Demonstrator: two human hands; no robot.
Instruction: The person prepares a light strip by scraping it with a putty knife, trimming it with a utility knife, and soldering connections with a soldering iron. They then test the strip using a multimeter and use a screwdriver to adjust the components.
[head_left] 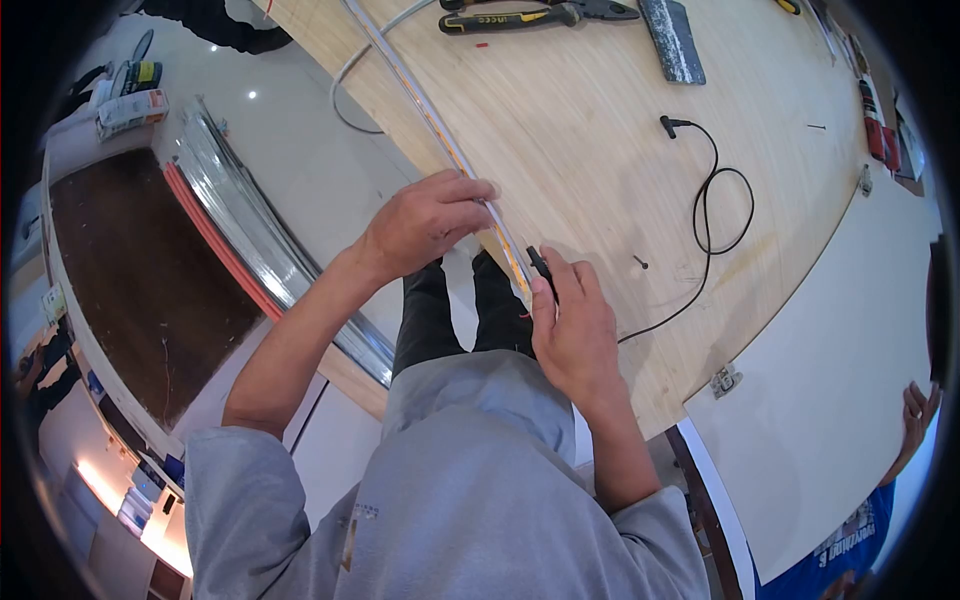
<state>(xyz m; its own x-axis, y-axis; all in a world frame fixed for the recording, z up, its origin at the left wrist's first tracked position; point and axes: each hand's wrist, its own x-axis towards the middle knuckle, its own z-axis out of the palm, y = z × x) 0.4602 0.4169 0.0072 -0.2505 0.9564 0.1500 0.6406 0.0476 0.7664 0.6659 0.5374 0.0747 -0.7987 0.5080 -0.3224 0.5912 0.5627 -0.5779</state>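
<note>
A narrow light-coloured channel with an orange LED strip (pixel 440 130) in it runs diagonally along the table edge toward me. The fingers of my left hand (pixel 430 222) are pinched on this channel, near its lower part. My right hand (pixel 578 325) is closed around a small black rod-shaped piece (pixel 538 263), its thumb close beside the strip's near end. A short red wire (pixel 526 315) shows by that end. A thin black cable (pixel 707 215) loops over the table and disappears at my right hand; whether it joins the black piece is hidden. Its far end carries an angled plug (pixel 670 126).
Pliers (pixel 510 20) and a dark flat bar (pixel 672 40) lie on the wooden table (pixel 590 150). Screws (pixel 641 262) are scattered there. A white hinged panel (pixel 830 370) adjoins on the right, with another person's hand (pixel 915 415) near its edge. Metal strips (pixel 235 200) lie left.
</note>
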